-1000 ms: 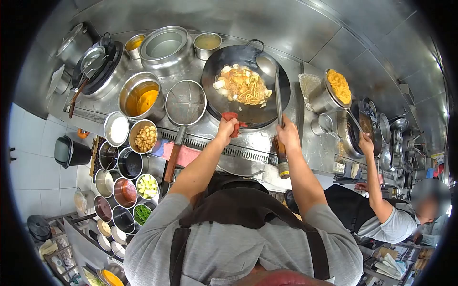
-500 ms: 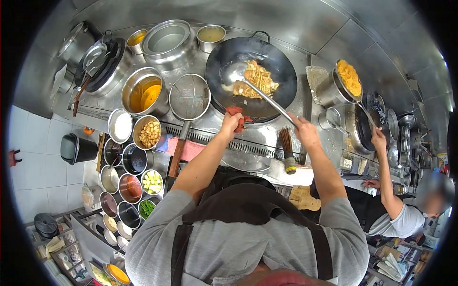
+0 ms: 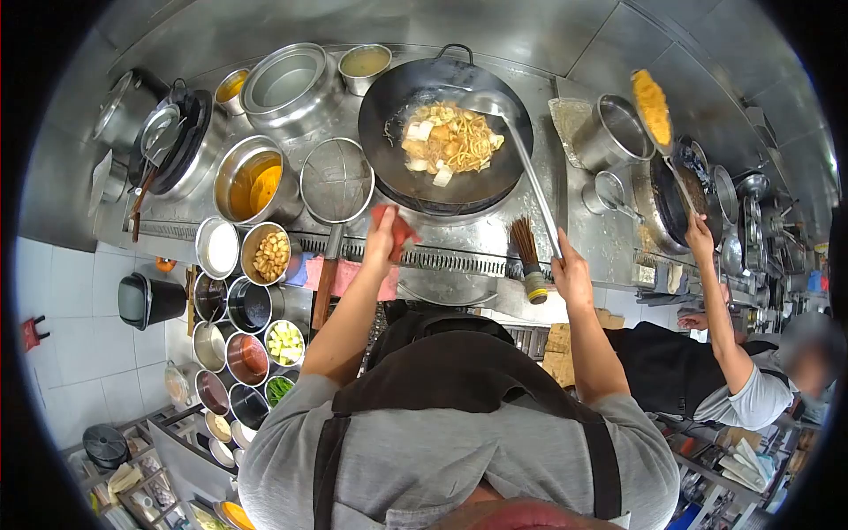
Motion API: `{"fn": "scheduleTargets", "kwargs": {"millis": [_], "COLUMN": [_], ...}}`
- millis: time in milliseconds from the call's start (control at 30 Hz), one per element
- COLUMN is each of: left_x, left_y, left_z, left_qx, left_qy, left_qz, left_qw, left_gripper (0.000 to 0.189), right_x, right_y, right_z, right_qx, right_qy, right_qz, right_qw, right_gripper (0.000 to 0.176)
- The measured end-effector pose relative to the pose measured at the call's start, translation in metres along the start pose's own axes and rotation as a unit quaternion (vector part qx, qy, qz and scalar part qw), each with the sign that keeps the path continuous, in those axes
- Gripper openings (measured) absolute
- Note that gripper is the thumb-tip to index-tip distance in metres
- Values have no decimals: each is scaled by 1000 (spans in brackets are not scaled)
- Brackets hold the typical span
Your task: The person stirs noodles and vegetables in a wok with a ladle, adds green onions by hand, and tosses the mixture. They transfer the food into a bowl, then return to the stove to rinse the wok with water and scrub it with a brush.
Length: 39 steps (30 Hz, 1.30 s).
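Note:
Noodles with pale pieces (image 3: 452, 141) lie in a large black wok (image 3: 389, 115) on the steel stove. My right hand (image 3: 572, 267) is closed around the end of a long metal ladle (image 3: 530, 172), whose bowl rests inside the wok at the right of the food. In front of the wok's left side, my left hand (image 3: 382, 240) grips a red cloth (image 3: 399, 233), apart from the wok's rim. A round wire strainer (image 3: 337, 180) with a wooden handle lies just left of the wok. The bamboo brush (image 3: 529, 261) stands near my right hand.
Pots of orange liquid (image 3: 256, 184) and other ingredient containers (image 3: 270, 253) stand at the left. On the right, a co-worker (image 3: 707, 362) holds a strainer of orange noodles (image 3: 652, 108) above a tall pot (image 3: 611, 134). A grey lidded pot (image 3: 284, 79) sits at the back left.
My left hand has drawn back from the wok's rim with the cloth. The ladle's bowl moved right from the food, which is more spread out. The co-worker's strainer has risen from its pot.

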State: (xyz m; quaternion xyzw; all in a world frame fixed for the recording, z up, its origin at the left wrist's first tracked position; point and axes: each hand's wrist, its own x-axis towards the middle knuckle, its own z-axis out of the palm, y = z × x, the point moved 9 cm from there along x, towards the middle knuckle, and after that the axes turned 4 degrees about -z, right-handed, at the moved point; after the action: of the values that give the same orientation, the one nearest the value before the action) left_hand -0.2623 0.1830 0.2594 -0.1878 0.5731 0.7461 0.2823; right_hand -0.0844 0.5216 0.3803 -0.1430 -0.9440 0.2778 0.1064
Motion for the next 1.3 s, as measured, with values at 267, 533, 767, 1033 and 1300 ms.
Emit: {"fn": "scheduleTargets", "kwargs": {"millis": [267, 533, 767, 1033, 1300], "left_x": [0, -1, 1, -41, -156], "left_y": [-74, -70, -66, -19, -19], "left_z": [-122, -119, -138, -146, -194], "left_qx": [515, 508, 538, 440, 469], "left_qy": [163, 124, 177, 217, 371], "left_qz": [244, 98, 142, 248, 201], "left_qw": [805, 847, 812, 835, 776], "left_gripper": [55, 71, 79, 68, 29], "right_x": [-23, -44, -89, -152, -79], "right_y": [14, 46, 83, 109, 79], "right_z": [-19, -6, 10, 50, 35], "right_qx": [13, 200, 18, -92, 53], "right_qy": [3, 96, 64, -48, 36], "right_qz": [46, 145, 167, 163, 16], "right_qw": [999, 964, 984, 981, 998], "right_gripper": [58, 55, 55, 56, 37]}}
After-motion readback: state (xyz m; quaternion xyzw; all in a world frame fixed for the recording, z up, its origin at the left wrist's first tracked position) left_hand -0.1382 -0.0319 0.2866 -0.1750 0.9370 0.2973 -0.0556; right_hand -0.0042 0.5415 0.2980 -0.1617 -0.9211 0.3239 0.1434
